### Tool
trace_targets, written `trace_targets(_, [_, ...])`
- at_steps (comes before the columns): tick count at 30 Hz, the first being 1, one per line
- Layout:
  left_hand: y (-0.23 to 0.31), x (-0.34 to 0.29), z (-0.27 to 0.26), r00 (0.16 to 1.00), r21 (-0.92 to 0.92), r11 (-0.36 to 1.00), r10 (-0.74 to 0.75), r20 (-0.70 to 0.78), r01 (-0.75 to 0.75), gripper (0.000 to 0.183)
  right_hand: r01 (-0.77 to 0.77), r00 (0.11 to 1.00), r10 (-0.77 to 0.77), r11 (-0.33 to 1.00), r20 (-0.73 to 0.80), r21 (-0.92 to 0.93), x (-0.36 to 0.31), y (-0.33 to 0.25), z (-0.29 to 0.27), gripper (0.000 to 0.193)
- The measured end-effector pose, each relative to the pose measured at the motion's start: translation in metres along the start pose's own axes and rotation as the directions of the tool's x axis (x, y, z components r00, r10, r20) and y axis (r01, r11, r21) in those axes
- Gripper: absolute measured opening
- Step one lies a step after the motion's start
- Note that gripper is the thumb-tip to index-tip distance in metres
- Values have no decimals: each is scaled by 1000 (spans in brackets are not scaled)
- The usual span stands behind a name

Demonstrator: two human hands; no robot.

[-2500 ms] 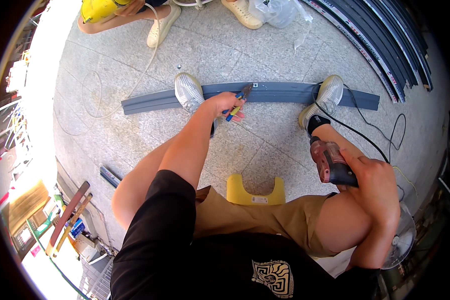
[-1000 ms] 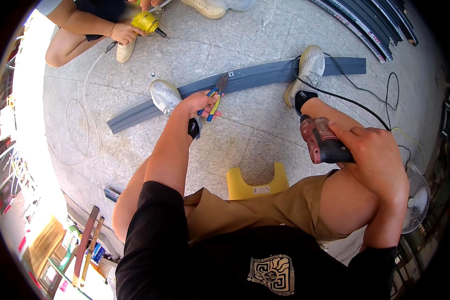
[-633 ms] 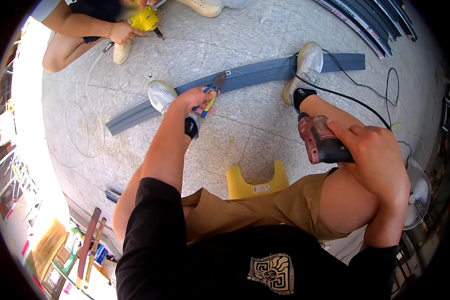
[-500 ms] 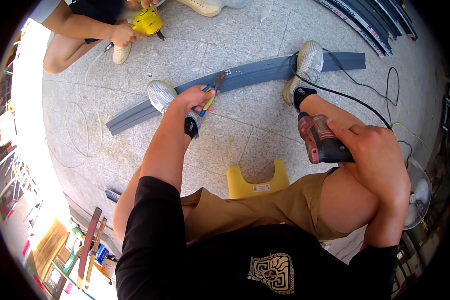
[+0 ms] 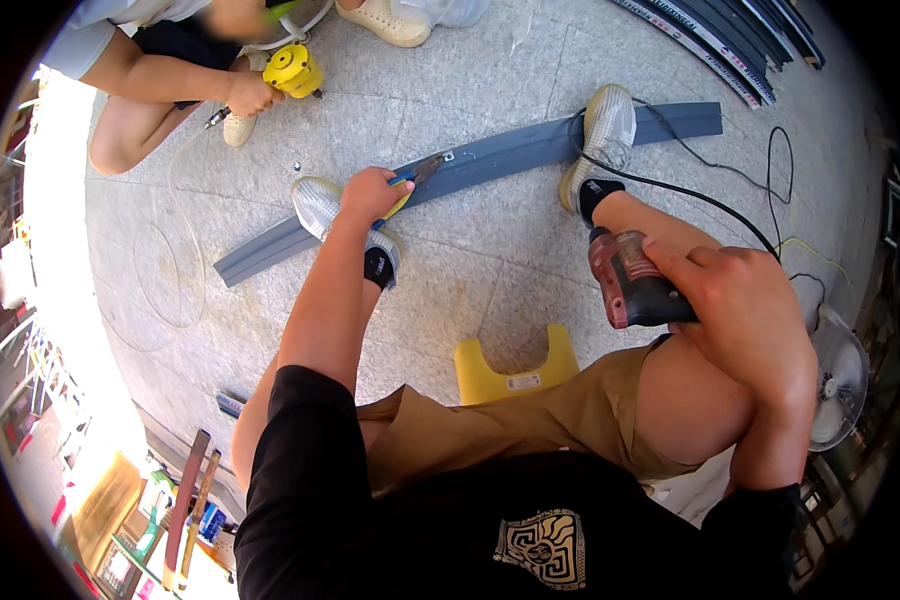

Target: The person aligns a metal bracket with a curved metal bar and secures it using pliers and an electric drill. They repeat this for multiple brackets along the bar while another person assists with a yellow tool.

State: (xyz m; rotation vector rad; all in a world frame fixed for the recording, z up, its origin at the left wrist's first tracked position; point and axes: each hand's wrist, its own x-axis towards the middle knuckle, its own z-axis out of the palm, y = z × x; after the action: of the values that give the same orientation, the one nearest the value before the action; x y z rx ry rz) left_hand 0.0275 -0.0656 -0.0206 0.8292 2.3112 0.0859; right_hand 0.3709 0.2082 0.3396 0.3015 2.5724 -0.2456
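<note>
My left hand (image 5: 372,194) is closed around pliers (image 5: 426,168) with blue and yellow handles. Their jaws reach over a long grey metal-looking profile (image 5: 530,148) on the floor, right beside a small whitish bracket-like piece (image 5: 449,156). Whether the jaws grip that piece I cannot tell. Both of my shoes press on the profile, one toward each end. In my right hand (image 5: 745,305), resting by my right knee, is a red and black corded power drill (image 5: 625,278), its nose pointing up and left, away from the profile.
A black cable (image 5: 705,198) crosses my right foot and shin. A yellow plastic stool (image 5: 515,380) stands between my legs, a fan (image 5: 840,385) at the right. At upper left a co-worker holds a yellow power tool (image 5: 293,70). Dark profiles (image 5: 715,45) lie at upper right.
My left hand has shifted left and turned over the plier handles, which now show less. The jaws have dropped slightly away from the small piece. The right hand and drill stay about the same.
</note>
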Motion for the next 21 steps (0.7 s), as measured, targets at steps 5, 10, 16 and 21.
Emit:
trace_targets(5, [13,-16,-7,1000,31,999,21,-17,-20,44,23,1000,-23,1000,-14,9,0,0,-5,65])
trace_targets(10, [1,-11,-7,999,13,999,52,-4,-52,43,62,997,-63,998,-37,-14,-1,0,-6,58])
trace_targets(16, [11,-10,-26,992,-117,993,32,122,-17,40,37,998,-40,998,-53,-53,-2,2,1,51])
trace_targets(21, [16,-8,-23,987,-89,990,118,108,-109,46,-6,1000,6,1000,-7,-21,-2,2,2,66])
